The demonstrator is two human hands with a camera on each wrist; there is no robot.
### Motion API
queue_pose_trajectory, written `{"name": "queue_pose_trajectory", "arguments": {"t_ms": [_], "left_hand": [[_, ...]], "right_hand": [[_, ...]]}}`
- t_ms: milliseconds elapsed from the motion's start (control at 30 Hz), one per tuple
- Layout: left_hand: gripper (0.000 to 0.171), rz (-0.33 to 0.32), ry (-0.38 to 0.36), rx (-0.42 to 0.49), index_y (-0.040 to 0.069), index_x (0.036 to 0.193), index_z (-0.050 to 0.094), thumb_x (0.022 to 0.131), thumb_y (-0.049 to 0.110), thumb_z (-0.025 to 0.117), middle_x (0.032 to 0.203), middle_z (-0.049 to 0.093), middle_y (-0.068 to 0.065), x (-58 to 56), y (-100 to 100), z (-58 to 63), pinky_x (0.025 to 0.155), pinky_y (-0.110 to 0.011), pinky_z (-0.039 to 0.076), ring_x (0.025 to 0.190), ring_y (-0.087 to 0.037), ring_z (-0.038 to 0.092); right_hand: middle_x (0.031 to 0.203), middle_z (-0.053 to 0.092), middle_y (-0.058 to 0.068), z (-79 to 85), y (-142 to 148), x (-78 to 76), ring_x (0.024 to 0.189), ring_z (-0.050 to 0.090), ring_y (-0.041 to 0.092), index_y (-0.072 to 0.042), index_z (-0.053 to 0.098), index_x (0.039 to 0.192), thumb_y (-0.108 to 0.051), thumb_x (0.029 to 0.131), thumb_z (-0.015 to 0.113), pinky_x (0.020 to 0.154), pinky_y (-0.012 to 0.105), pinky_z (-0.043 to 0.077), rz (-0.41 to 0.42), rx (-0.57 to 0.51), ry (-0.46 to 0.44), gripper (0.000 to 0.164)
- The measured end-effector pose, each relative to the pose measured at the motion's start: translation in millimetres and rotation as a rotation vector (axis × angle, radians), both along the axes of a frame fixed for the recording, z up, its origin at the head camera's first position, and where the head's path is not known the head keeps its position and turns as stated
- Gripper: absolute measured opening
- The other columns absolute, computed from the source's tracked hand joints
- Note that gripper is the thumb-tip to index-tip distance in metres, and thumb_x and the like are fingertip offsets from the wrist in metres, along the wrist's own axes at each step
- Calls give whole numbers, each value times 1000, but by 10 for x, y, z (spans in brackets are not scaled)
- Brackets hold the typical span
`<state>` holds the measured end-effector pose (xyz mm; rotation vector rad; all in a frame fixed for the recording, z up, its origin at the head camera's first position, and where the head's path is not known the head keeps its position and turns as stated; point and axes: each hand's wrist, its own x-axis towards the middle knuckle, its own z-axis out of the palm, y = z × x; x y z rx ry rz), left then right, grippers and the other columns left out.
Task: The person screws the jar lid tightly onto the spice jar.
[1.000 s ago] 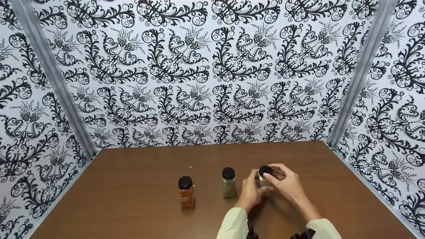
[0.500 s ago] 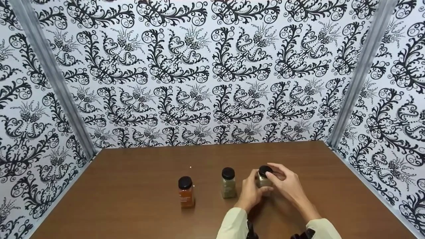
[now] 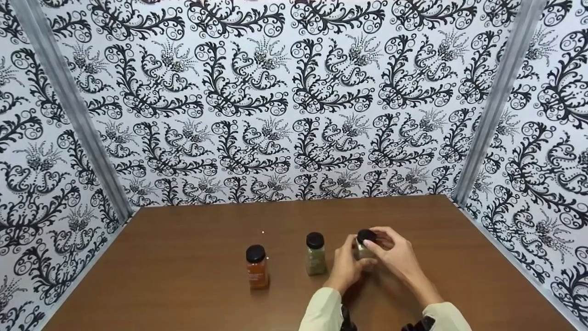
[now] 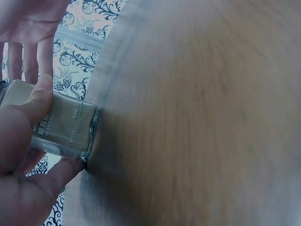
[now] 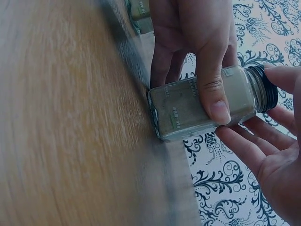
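Observation:
A square glass spice jar (image 5: 178, 113) with a greyish-beige powder inside stands upright on the table at the right. My left hand (image 3: 345, 266) grips its body, the thumb (image 4: 40, 96) lying across the printed side. At the top, my right hand (image 3: 400, 259) holds the black screw lid (image 5: 268, 89) between thumb and fingers. Ridges of the neck show just under the lid in the right wrist view. Left of my hands stands a second jar (image 3: 316, 261), greenish inside and black-capped. Farther left is a jar of orange-red spice (image 3: 257, 273), also capped.
The brown wooden table (image 3: 183, 257) is bounded by walls (image 3: 285, 115) with a black-and-white scroll pattern at the back and both sides. Grey strips (image 3: 496, 101) run up the corners. The greenish jar is close beside my left hand.
The right thumb has shifted a little over the lid, forward and then back. The left hand stays around the jar, and the other two jars stand where they were.

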<state>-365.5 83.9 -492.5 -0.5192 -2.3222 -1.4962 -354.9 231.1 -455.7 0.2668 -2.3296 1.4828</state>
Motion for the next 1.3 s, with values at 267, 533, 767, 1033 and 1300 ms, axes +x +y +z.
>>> {"name": "queue_pose_trajectory", "arguments": {"t_ms": [267,533,767,1033,1300], "left_hand": [[51,3,-6,2,14,117,60,75,23,88,110,75,-6,13,2,6,83,-24,55,100,-17,70],[52,10,11,-16,15,119,61,75,23,88,110,75,-8,18,-4,21,83,-26,55,101,-20,70],[52,10,27,-1,14,117,61,73,22,89,109,76,-7,18,-4,24,82,-25,55,100,-19,71],[51,4,6,8,15,117,61,74,22,88,108,76,-5,20,-1,27,83,-24,54,99,-16,70],[51,2,-6,-2,15,118,61,76,24,87,112,75,-6,38,-6,45,85,-26,55,102,-17,69]], "right_hand": [[121,71,14,-2,15,19,112,70,28,-12,66,128,-18,90,75,92,20,55,33,-15,-2,39],[118,71,13,-10,11,17,111,70,26,-11,67,119,-18,89,77,89,16,54,35,-13,-1,32],[118,72,16,-6,1,18,110,71,27,-8,66,123,-14,88,77,87,13,53,49,-45,6,37],[123,70,17,-24,17,13,109,71,24,-9,68,126,-11,91,73,85,14,54,36,17,67,35],[113,73,14,-5,1,1,101,72,12,-8,68,116,-13,88,78,85,14,55,45,-45,28,30]]}}
